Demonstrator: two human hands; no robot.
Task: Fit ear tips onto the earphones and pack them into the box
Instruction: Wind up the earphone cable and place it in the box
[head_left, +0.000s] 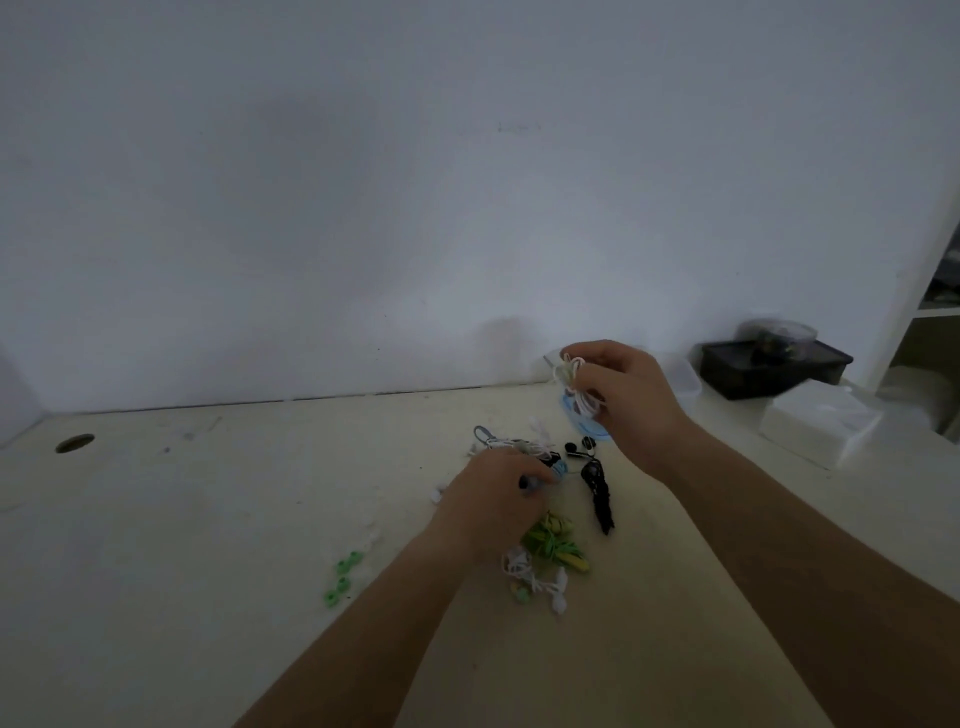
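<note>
We work over a tangle of corded earphones on the matte cream table.
Our right hand is raised near the table's far edge, its fingers pinched on a looped white earphone cord. Our left hand curls into the pile; we cannot tell its grip. A black coiled earphone lies lengthwise towards us. Rubbery green ear tips sit left, with bare table beyond.

Pale desk had a round cable hole over on the left, plain white wall behind it, plus a black tray holding a clear tub next to white shelving far right.
</note>
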